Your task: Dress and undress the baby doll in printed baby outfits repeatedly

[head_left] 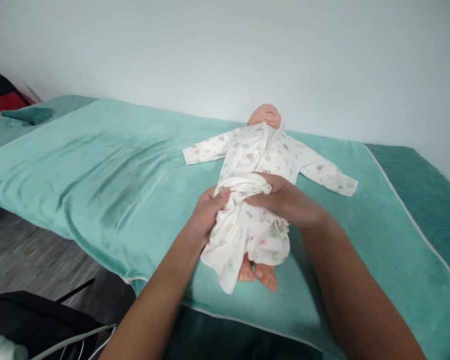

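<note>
A baby doll (266, 116) lies on its back in a white patterned long-sleeved top (257, 150), its sleeves spread wide. Over its legs, white baby pants (262, 240) with small printed figures are bunched up, and the doll's bare feet (265, 276) show below the cloth. My left hand (209, 210) grips the left side of the gathered upper edge, thumb on top. On the right side of that same edge, my right hand (281, 199) is closed round the fabric. The folds hide the doll's legs and some of my fingers.
A teal plush cover (116, 160) with pale piping lies over the bed, against a white wall (210, 55). At lower left, a black object (30, 320) stands on the grey floor (26, 245) beside pale cables. Something red and black (3, 97) is at far left.
</note>
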`<state>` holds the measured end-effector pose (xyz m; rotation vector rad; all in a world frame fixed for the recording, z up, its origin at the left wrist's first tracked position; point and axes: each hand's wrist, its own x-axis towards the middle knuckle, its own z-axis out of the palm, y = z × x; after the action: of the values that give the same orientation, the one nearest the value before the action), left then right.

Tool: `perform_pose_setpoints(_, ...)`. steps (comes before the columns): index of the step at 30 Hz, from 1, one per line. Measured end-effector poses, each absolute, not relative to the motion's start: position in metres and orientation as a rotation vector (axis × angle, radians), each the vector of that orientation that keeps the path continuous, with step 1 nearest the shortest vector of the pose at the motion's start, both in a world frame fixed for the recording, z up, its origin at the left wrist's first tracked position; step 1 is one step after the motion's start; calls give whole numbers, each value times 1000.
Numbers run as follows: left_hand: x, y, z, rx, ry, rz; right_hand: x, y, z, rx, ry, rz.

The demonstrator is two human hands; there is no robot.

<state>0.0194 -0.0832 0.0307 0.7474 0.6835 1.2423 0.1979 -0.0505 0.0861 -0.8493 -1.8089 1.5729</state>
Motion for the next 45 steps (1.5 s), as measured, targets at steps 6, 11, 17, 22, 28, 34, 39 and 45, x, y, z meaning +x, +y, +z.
perform_pose_setpoints(6, 34, -145, 60, 760, 782, 1189, 201, -53, 96, -1001, -2003, 1539)
perform_pose_setpoints(11, 63, -212, 85, 483, 897, 1187, 204, -52, 103, -972, -2447, 1440)
perform_pose_setpoints(17, 78, -251, 45, 214, 1009, 1368, 200, -55, 101, -836, -2672, 1301)
perform_pose_setpoints(22, 58, -245, 12, 322, 1150, 1388, 198, -62, 99, -1003, -2687, 1203)
perform_pose_setpoints(28, 31, -227, 20, 700, 1362, 1222, 199, -68, 97, -1117, -2684, 963)
perform_pose_setpoints(34, 28, -209, 29, 815, 1364, 1187, 199, -69, 93, -1107, -2553, 952)
perform_pose_setpoints(39, 25, -171, 24, 1025, 1507, 1401, 200, -66, 94, -1188, -2463, 982)
perform_pose_setpoints(45, 10, -116, 17, 1275, 1460, 1430, 199, -67, 94, -1168, -2379, 1016)
